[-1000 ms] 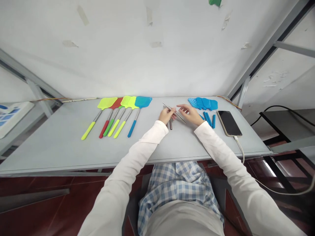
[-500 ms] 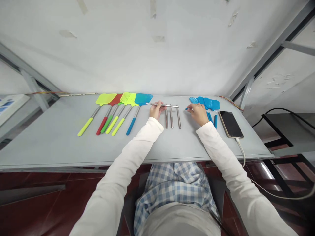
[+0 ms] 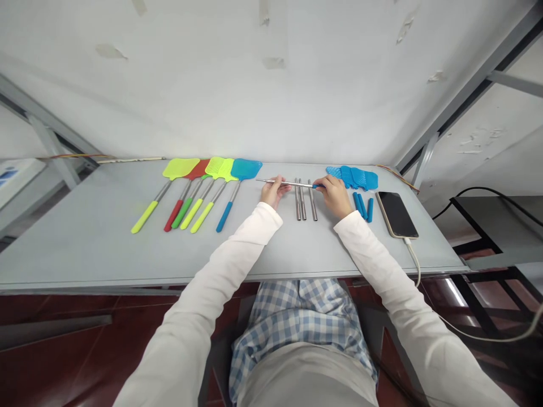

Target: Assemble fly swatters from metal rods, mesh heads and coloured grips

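Note:
My left hand (image 3: 274, 193) pinches a thin metal rod (image 3: 301, 183) held level above the table. The rod's right end meets the open end of a blue handle grip (image 3: 317, 186), which my right hand (image 3: 334, 195) holds, its fingers covering most of it. How far the rod is inside the grip I cannot tell. Below the rod lie several loose metal rods (image 3: 298, 206). Right of my right hand are blue grips (image 3: 360, 205) and a stack of blue fly swatter heads (image 3: 356, 177).
Several whole fly swatters, among them a yellow one (image 3: 146, 217) and a blue one (image 3: 231, 203), lie at the left. A phone (image 3: 397, 215) with a white charging cable (image 3: 413, 257) rests at the right. A wall (image 3: 271, 113) rises behind the table (image 3: 106, 249).
My right hand has moved left, bringing the blue grip to the rod's right end. The rod tilts slightly down to the right. The loose rods below have shifted a little.

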`<state>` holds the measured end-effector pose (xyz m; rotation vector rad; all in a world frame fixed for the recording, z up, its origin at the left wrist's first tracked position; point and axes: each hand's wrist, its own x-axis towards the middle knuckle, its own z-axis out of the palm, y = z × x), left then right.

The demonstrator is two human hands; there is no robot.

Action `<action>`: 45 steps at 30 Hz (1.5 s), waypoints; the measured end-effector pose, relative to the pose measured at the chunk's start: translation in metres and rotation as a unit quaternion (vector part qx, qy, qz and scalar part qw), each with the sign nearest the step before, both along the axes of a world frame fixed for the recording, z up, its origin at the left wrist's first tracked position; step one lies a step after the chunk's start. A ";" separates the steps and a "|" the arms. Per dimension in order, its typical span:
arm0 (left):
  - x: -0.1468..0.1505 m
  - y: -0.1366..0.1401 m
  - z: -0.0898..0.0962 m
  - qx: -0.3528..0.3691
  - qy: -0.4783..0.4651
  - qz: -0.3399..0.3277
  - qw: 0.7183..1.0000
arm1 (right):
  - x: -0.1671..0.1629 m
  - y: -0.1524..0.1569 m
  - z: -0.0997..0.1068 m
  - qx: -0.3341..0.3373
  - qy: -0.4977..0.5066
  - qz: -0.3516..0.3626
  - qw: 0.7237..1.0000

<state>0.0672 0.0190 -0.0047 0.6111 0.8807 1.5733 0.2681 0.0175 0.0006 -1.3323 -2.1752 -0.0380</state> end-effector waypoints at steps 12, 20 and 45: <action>-0.001 0.003 -0.003 0.029 -0.011 -0.016 0.999 | 0.002 0.002 -0.006 -0.021 0.037 -0.003 0.999; -0.001 0.002 -0.002 0.010 -0.027 -0.028 0.999 | 0.002 0.005 -0.008 -0.032 0.098 0.036 0.994; 0.009 -0.008 -0.003 0.023 0.046 -0.123 0.991 | -0.004 -0.003 0.003 -0.079 0.116 0.029 0.990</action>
